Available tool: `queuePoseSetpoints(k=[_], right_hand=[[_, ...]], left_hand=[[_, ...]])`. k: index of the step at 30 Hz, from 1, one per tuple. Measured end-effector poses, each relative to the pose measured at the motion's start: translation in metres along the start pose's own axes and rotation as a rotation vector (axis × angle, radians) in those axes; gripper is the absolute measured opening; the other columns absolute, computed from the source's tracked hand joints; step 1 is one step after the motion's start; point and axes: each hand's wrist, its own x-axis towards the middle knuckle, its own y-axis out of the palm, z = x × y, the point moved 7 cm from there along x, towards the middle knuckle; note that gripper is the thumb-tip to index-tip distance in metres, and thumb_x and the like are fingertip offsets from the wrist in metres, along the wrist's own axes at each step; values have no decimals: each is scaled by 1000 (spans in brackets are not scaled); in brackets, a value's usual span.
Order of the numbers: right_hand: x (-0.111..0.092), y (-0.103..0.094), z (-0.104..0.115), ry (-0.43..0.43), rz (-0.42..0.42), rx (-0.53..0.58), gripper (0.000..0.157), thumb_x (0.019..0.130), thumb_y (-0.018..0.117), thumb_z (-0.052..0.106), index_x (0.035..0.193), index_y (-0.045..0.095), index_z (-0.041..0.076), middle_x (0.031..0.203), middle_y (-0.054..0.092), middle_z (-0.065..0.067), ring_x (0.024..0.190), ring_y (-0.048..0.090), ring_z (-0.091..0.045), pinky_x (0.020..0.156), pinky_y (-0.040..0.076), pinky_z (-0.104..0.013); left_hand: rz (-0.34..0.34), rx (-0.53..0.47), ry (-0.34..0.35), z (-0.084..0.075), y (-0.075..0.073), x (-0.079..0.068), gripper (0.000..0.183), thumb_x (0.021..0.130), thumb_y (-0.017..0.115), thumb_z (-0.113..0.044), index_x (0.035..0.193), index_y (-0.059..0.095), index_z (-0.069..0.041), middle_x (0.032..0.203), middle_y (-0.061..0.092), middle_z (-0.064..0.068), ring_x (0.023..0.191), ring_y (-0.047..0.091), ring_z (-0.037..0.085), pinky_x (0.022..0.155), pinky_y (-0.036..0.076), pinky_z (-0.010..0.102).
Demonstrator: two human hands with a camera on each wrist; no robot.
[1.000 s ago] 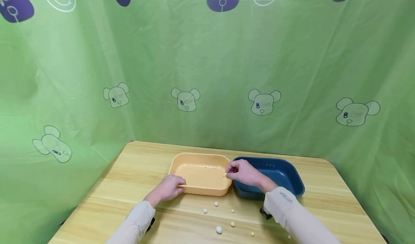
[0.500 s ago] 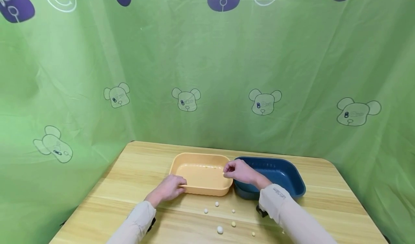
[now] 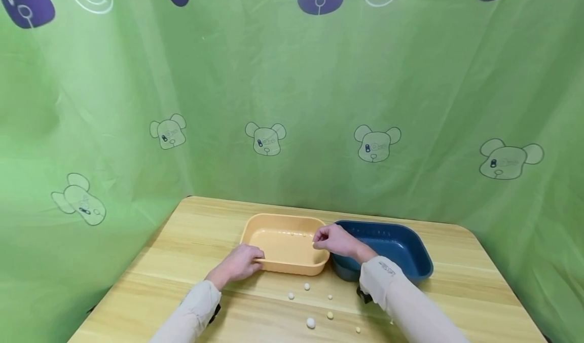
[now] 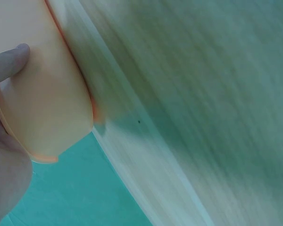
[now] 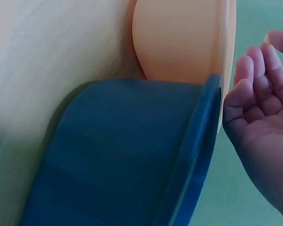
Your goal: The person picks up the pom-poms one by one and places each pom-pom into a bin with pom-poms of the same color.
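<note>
A peach-orange plastic basin [image 3: 292, 269] stands on the table, with a couple of small yellow balls [image 3: 304, 235] on its floor. My left hand [image 3: 238, 265] grips the basin's near left rim; in the left wrist view the thumb [image 4: 12, 62] presses its outer wall. Over the basin's right end, my right hand [image 3: 338, 241] pinches a tiny pale yellow ball [image 5: 267, 40] between thumb and index fingertip. The other fingers of that hand are bent. A dark blue basin [image 3: 422, 249] stands beside the orange one, partly behind my right wrist.
Several loose balls lie on the wooden table [image 3: 205, 216] before the basins: white ones, such as the large white ball [image 3: 311, 323], and yellow ones, such as this yellow ball [image 3: 330, 315]. A green printed curtain [image 3: 292, 181] hangs behind the table and at its sides.
My right hand has shifted slightly left over the orange basin, its forearm swinging inward. The left hand keeps its grip on the rim. The whole head view has drifted slightly.
</note>
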Motion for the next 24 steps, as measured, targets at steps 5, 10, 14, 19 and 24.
queuePoseSetpoints(k=[5, 10, 14, 19, 24], right_hand=[[5, 1, -3, 16, -13, 5, 5, 85, 66, 11, 83, 65, 7, 75, 57, 0, 67, 49, -15, 61, 41, -30], [9, 3, -3, 19, -11, 1, 4, 86, 66, 10, 83, 65, 7, 76, 58, 1, 68, 50, -15, 62, 42, -30], [12, 4, -2, 20, -19, -23, 4, 86, 66, 11, 83, 65, 8, 75, 58, 1, 68, 50, -15, 61, 43, -29], [17, 4, -2, 33, -26, -34, 4, 85, 67, 12, 83, 65, 8, 75, 58, 1, 68, 51, -14, 61, 43, -27], [20, 5, -5, 66, -24, -25, 4, 85, 66, 11, 84, 65, 8, 77, 59, 0, 70, 51, -15, 63, 44, -29]], left_hand=[[-9, 1, 3, -3, -3, 0, 24, 83, 71, -16, 69, 52, -20, 69, 54, -13, 63, 48, 3, 68, 42, 31], [-12, 2, 9, -5, -4, 0, 24, 82, 72, -16, 70, 51, -20, 69, 54, -13, 63, 48, 3, 68, 42, 30], [-14, 10, 10, -5, -4, 0, 24, 83, 72, -17, 70, 51, -20, 70, 55, -13, 64, 49, 3, 69, 42, 30], [-16, 15, 9, -5, -4, 0, 24, 82, 72, -17, 70, 52, -19, 70, 55, -12, 64, 49, 4, 69, 43, 31], [-17, 13, 9, -5, -4, 0, 24, 82, 72, -17, 70, 52, -19, 69, 55, -12, 63, 49, 4, 69, 43, 31]])
